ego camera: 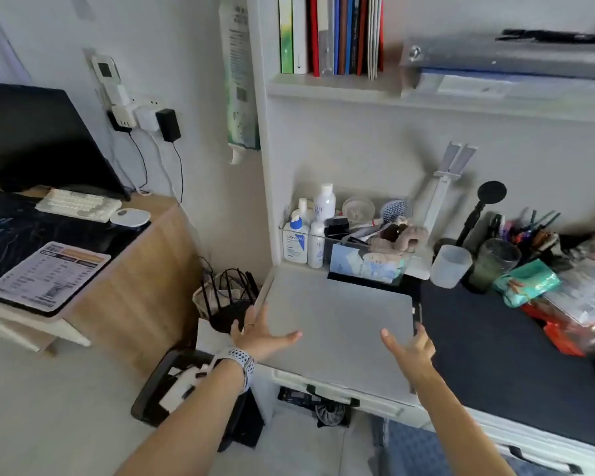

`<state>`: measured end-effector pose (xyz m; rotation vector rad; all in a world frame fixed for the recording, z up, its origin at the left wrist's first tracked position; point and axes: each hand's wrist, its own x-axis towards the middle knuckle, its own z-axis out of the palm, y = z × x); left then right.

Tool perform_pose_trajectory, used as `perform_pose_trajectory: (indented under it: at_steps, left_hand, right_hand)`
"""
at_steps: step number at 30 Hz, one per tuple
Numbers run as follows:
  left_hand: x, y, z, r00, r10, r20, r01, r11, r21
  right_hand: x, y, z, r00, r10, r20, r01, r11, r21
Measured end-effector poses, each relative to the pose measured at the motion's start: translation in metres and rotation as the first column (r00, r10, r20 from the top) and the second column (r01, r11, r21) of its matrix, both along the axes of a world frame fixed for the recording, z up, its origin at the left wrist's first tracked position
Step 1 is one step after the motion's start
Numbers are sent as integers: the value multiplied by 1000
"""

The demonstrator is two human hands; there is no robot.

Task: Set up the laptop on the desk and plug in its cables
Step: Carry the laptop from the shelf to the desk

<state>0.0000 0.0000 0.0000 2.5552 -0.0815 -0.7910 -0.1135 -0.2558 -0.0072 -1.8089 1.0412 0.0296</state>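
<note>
Over the closed laptop (337,324), both my hands reach in.
On the tabletop's (495,355) left end the laptop lies flat; my left hand (258,333) spreads its fingers (291,336) wide at the left edge, and my right hand (409,348), fingers loosely splayed, is at the near right corner, holding nothing.

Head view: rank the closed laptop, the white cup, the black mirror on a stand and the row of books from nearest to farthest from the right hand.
1. Closed laptop, right at the right hand, by its right edge.
2. White cup, beyond the laptop, slightly right.
3. Black mirror, behind the cup near the wall.
4. Row of books, on the shelf above.
</note>
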Motion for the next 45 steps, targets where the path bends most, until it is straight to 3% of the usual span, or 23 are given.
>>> perform_pose_trajectory:
  at_steps: [2,6,8,12,16,21,28,36,45]
  left_hand:
    - [10,-12,-12,999,-51,-10,51,997,60]
    - [23,-21,-29,999,-37,-29,41,988,150]
    - [32,-23,-30,1000,-19,5,18,982,188]
    - [51,-29,-40,1000,-3,10,1,979,202]
    - [48,-42,-35,1000,-24,7,22,984,175]
    - [54,-47,-43,997,-70,28,62,975,214]
    - [71,-53,-47,993,-101,-55,110,974,197]
    - [74,-41,-46,982,-172,-72,182,969,167]
    - [66,-37,-52,988,-142,68,131,981,146]
  right_hand:
    - [11,-1,-13,994,-2,-109,-9,995,-101]
    - [20,0,-41,943,97,-319,-124,990,-66]
    - [18,5,-50,915,124,-384,-184,975,-123]
    - [22,19,-59,879,103,-466,-241,938,-248]
    - [31,19,-58,866,64,-496,-222,938,-267]
    - [43,18,-51,785,73,-615,-262,939,-223]
    - [54,15,-47,727,83,-682,-282,941,-186]
    - [61,17,-41,755,25,-655,-162,975,-149]
    - [62,9,-42,800,-52,-598,-98,971,-216]
